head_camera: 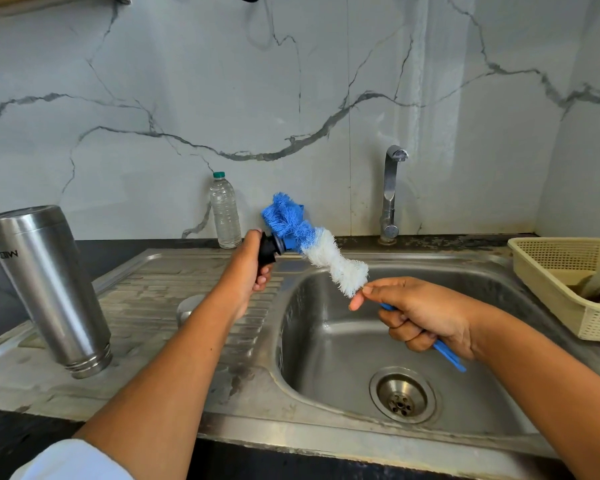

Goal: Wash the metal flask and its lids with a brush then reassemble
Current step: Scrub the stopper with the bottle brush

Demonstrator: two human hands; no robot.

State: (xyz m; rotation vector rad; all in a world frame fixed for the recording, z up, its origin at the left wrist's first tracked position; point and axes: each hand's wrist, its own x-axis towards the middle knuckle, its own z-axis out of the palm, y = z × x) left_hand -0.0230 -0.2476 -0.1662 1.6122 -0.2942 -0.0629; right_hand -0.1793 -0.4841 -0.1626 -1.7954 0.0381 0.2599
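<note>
**Scrubbing the black lid over the sink**

Drips fall into the basin. The metal flask stands mouth-down on the drainboard, probably draining. The right hand curls round the brush handle, forefinger extended. The left hand pinches the lid against the blue bristles.

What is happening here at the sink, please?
A person holds a black flask lid in the left hand and works a blue-and-white brush against it, gripping the handle in the right hand, at the sink. The metal flask stands mouth down on the draining board. What looks like a metal cap sits behind the left arm. No water runs from the tap.
</note>
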